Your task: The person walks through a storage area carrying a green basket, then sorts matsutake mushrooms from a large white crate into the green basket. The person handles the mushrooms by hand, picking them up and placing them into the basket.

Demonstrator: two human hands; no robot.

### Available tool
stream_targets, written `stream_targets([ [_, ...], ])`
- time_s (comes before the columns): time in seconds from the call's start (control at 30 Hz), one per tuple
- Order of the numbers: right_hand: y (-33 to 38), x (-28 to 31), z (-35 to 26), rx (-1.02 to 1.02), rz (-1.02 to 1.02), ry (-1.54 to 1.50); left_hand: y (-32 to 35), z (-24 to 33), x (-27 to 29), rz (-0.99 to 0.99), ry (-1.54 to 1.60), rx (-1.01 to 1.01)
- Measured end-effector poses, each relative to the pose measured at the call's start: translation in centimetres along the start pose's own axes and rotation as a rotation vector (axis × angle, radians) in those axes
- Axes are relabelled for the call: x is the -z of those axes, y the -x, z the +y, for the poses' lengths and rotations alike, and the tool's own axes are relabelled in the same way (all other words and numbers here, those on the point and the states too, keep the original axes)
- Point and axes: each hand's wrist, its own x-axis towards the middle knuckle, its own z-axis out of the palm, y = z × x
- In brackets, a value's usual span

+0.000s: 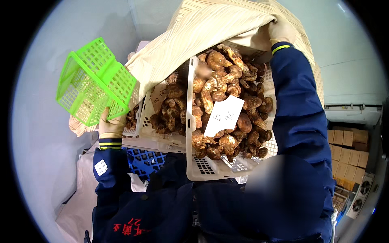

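1. Fingers of the left hand [111,126] are closed on the near edge of a green plastic basket [98,82]; the thumb lies over the edge, and the other fingers are mostly hidden.
2. Right hand [282,31] reaches far forward, and its fingers grip the edge of a striped cream cloth [214,20]. They are partly covered, so I cannot tell how firmly they press.
3. The basket is raised and tilted, to the left of the crates.
4. Brown mushrooms [244,122] lie heaped in a white crate [189,121], between the two arms. A paper label [224,115] rests on them. The cloth is held up over the far end.
5. To the left stands a second crate [162,142] with more mushrooms, partly under the cloth.
6. In my judgement, the step in hand is the handling of this cover; whether it is being opened or closed, I cannot tell.
7. The next move seems to call for a sure grip on the cloth, so that it does not drag the label, and for a steady left hand, so that the basket does not knock the crates.
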Motion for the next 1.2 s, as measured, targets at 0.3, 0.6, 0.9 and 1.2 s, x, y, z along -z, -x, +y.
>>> stream_targets([
  [0.3, 3.3, -3.7, 2.9, 0.34, -0.466, 0.116, 6.0, -0.4, 5.7, 0.076, -0.233, -0.115],
  [0.6, 13.6, 7.0, -3.7, 0.724, -0.223, -0.498, 8.1, -1.0, 7.7, 0.438, -0.099, -0.309],
  [0.9, 20.3, 9.5, 2.7, 0.218, -0.382, -0.613, 6.2, 0.1, 8.5, 0.314, -0.079, -0.295],
  [1.2, 26.5, 15.1, 5.5, -0.498, -0.633, -0.72, 2.8, -2.2, 1.2, -0.038, -0.223, -0.087],
])
